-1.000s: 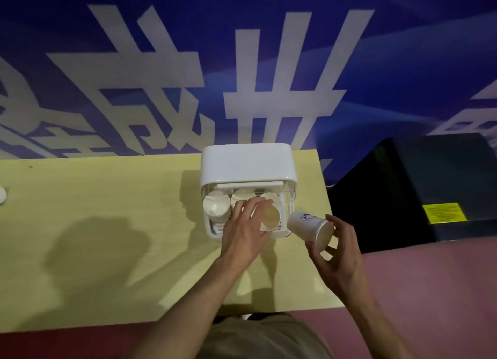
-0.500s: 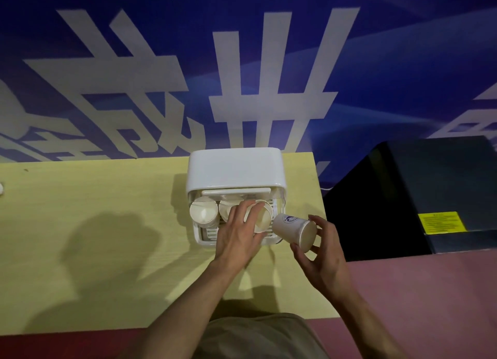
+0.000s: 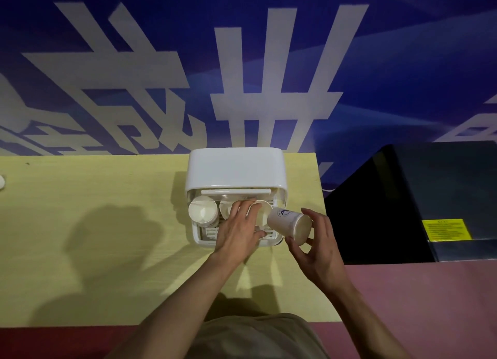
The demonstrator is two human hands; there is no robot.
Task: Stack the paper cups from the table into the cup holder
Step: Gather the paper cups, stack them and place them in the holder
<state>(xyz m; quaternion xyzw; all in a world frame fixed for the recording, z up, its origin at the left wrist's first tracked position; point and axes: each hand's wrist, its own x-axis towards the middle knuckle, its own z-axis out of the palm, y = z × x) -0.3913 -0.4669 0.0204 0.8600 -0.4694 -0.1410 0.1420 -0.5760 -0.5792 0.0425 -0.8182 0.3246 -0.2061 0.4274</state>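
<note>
A white cup holder (image 3: 236, 170) with a raised lid stands on the yellow table (image 3: 94, 224) near its right end. Inside it, paper cups lie on their sides with their mouths toward me: one at the left (image 3: 203, 213), one in the middle mostly behind my hand, and one at the right (image 3: 262, 213). My left hand (image 3: 238, 229) reaches into the holder and grips the right cup. My right hand (image 3: 316, 240) holds another paper cup (image 3: 290, 223), tilted, with a blue logo, just right of the holder's front.
A black box (image 3: 419, 197) with a yellow label sits right of the table, across a gap. A blue wall with large white characters rises behind. A small white object (image 3: 1, 182) lies at the table's far left edge.
My left hand has pushed the right cup deeper into the holder. My right hand has brought its cup closer to the holder's front right corner.
</note>
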